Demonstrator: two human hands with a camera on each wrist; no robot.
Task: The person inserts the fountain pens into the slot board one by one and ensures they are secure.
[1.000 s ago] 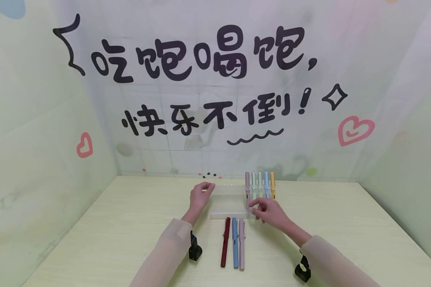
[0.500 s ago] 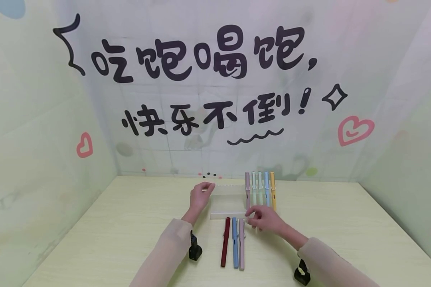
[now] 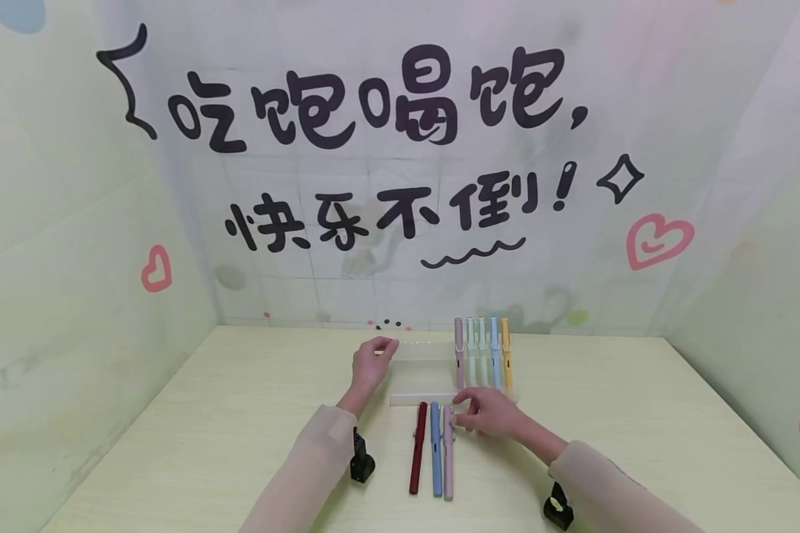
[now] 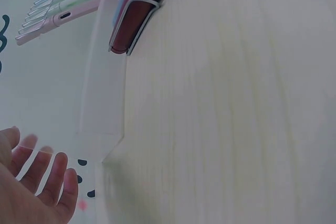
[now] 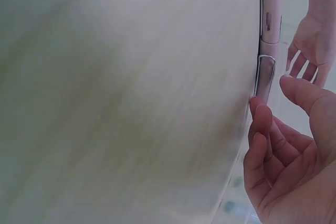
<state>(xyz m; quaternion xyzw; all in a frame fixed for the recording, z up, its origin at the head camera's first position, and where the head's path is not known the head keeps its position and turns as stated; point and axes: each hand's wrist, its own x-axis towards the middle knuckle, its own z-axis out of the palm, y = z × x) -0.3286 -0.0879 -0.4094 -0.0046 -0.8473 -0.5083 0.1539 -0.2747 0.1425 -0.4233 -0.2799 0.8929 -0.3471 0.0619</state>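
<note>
A clear pen rack [image 3: 421,400] stands on the table, with several capped pens upright in its right part: mauve [image 3: 459,355], pale green, blue and yellow [image 3: 507,355]. My left hand [image 3: 371,368] pinches the rack's upper left edge; some fingertips show through the clear plastic in the left wrist view. In front of the rack lie a dark red pen [image 3: 418,451], a blue pen [image 3: 436,455] and a pink pen [image 3: 448,459], caps toward the rack. Beside the pink pen's clip end, my right hand [image 3: 490,412] has thumb and index finger apart, holding nothing.
A pale wood-grain table [image 3: 240,444] runs back to a printed cloth wall [image 3: 293,296] with black lettering. Cloth walls also stand on the left and right. A black camera [image 3: 362,459] hangs at the left wrist, another [image 3: 558,507] at the right.
My right hand has moved from the mauve pen's lower end on the rack down toward the viewer, to the pink pen's cap. The left hand stays at the rack's edge.
</note>
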